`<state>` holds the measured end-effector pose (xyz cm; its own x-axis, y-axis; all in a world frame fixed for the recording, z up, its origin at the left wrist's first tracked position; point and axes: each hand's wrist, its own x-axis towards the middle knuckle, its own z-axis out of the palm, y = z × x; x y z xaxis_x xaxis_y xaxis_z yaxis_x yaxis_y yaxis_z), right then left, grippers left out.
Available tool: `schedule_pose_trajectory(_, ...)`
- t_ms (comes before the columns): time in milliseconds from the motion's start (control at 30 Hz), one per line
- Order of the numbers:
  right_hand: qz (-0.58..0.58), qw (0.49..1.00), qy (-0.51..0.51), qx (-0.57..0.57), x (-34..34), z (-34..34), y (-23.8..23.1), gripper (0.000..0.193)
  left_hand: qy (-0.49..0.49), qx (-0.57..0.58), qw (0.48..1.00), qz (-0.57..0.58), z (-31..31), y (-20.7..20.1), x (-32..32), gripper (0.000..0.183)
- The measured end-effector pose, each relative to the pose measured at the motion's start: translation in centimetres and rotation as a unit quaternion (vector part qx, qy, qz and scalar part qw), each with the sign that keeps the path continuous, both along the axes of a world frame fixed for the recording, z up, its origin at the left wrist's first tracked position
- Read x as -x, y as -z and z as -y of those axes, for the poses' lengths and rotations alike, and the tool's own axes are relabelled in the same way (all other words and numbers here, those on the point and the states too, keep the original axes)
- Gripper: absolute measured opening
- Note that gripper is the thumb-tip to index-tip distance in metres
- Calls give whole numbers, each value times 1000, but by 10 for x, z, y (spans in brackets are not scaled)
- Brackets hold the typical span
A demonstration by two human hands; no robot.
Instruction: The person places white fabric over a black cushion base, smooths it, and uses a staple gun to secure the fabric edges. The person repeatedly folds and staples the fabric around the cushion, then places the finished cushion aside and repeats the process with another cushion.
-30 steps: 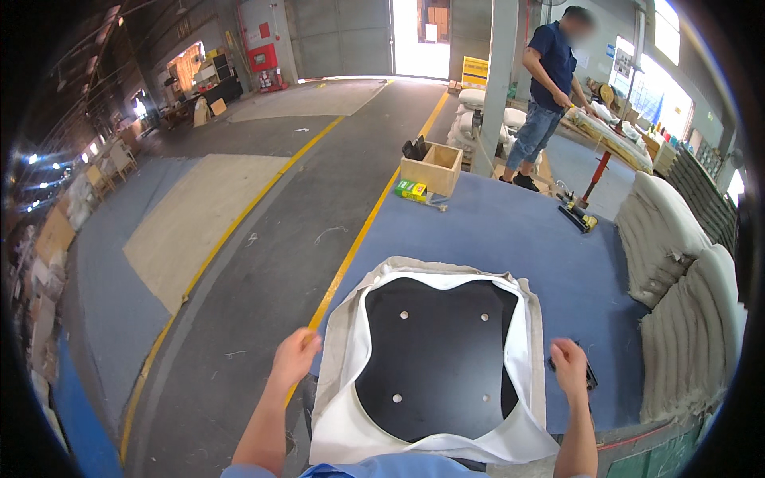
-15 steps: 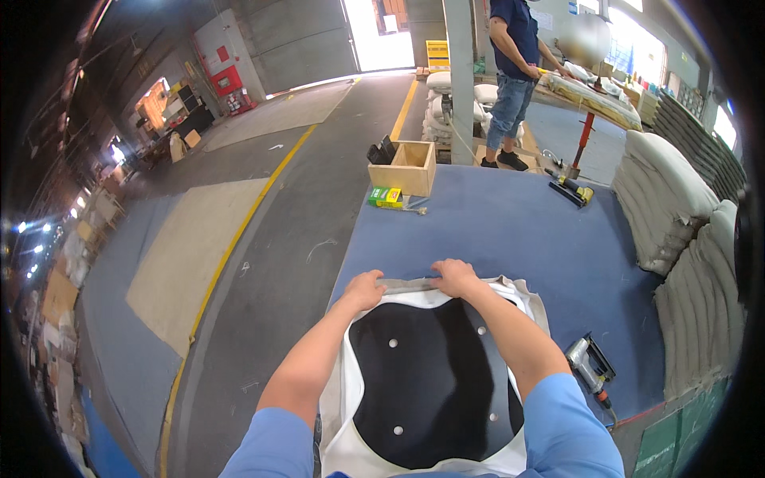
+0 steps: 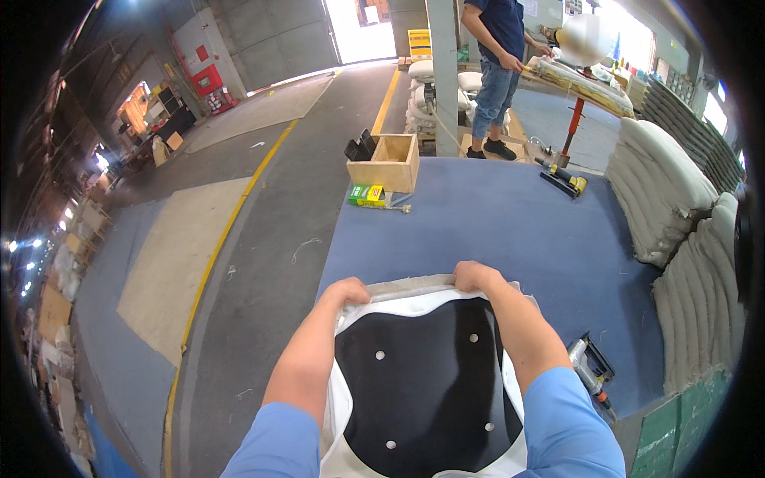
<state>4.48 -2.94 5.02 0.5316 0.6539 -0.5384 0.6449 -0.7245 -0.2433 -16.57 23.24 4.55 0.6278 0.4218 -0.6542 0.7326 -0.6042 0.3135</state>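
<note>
In front of me on the blue-topped table lies a black seat panel (image 3: 426, 382) with several round holes. White padding (image 3: 406, 306) shows around it, and a grey fabric cover (image 3: 410, 284) comes up along its far edge. My left hand (image 3: 347, 292) is closed on the cover at the far left corner. Further right on the same edge, my right hand (image 3: 476, 277) grips the cover, fingers curled over it. Between the two hands the fabric edge runs nearly straight. The fingertips are partly hidden by the cloth.
A silver staple gun (image 3: 588, 368) lies to the right, a yellow-and-black one (image 3: 564, 179) at the far right. Grey cushion stacks (image 3: 657, 191) line the right side. A wooden box (image 3: 386, 169) and green-yellow carton (image 3: 366, 195) stand far left. A co-worker (image 3: 496, 72) stands beyond a pillar (image 3: 442, 80).
My hands have moved apart along the far edge, left hand leftward and right hand rightward. The fabric between them is straighter. The view has shifted slightly.
</note>
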Motion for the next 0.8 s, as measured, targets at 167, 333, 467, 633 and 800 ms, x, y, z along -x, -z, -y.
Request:
schedule_pose_trajectory(167,73,990,-57,-109,16,11,-6,29,53,-100,993,42,14,-3,18,43)
schedule_pose_trajectory(333,170,972,-28,-156,27,26,-27,24,41,-206,961,183,48,-31,39,28)
schedule_pose_trajectory(467,232,937,-22,-260,38,30,-28,18,35,-318,908,271,57,-28,53,15)
schedule_pose_trajectory(633,284,892,-51,-347,40,40,5,12,36,-320,886,333,61,8,56,11)
schedule_pose_trajectory(800,233,956,-34,-175,30,34,6,20,55,-247,926,280,42,7,58,18)
